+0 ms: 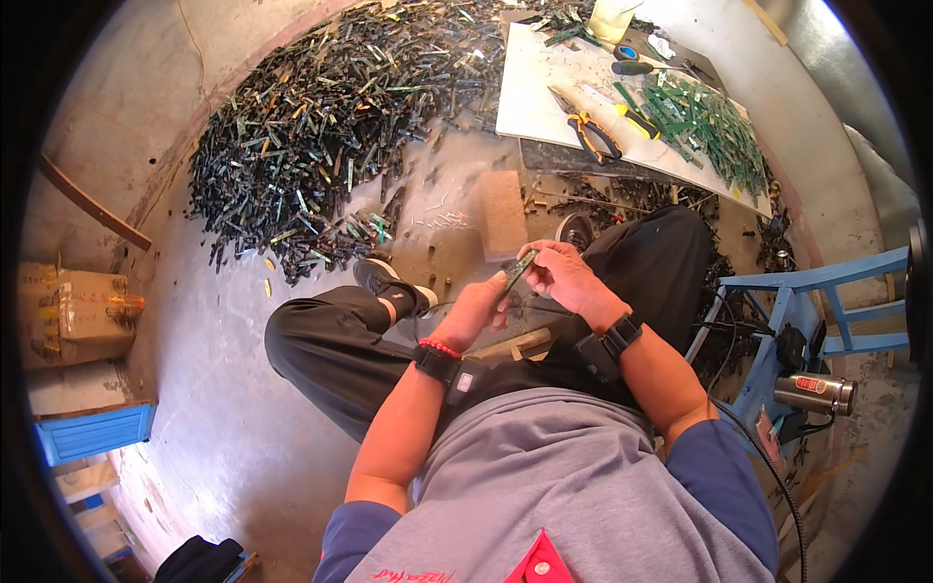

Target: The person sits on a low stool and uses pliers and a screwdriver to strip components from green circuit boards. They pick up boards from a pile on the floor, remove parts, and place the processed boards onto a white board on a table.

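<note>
Green strip between both hands, left pinching near end, right pinching (it seems) far end

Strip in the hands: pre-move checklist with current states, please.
1. Strip held by left hand: ok.
2. Right hand at strip's upper end: ok.
3. Right hand's grip firm: cannot tell.
4. Strip's underside bare: cannot tell, hidden from view.
5. Pliers on the white board, out of both hands: ok.
6. Floor free of scraps: not ok, dark pile lies on it.
</note>
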A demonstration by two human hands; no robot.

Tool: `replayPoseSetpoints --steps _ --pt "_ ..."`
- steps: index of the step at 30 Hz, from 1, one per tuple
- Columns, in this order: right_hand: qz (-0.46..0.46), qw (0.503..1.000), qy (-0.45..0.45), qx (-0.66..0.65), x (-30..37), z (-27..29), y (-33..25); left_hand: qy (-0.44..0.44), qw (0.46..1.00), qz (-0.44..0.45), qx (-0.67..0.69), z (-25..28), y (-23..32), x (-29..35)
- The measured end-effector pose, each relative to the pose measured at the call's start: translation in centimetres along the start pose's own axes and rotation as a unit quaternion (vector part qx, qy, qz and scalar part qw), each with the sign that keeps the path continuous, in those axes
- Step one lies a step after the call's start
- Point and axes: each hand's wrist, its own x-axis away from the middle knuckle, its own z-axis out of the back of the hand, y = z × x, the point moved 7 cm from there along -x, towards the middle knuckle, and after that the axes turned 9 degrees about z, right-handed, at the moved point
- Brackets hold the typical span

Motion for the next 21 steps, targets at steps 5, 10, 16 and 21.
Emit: replayPoseSetpoints --steps 5,10,16,21 --pt "-0.014 0.997 -0.012 -0.079 0.2 -0.9 0.4 -0.089 0.99 0.035 0.101 -0.4 -0.8 0.0" --pt "-0.009 0.998 0.006 0.06 -0.3 0.7 0.3 0.043 0.996 -0.012 -0.081 0.1 0.0 -0.1" --pt "0.026 0.992 0.002 0.125 0.4 0.3 -0.5 0.055 0.992 -0.019 -0.111 0.5 -0.5 -0.1" --pt "0.024 0.99 -0.02 0.138 1.0 0.0 -2.0 0.047 0.996 0.011 -0.07 0.3 -0.5 -0.1"
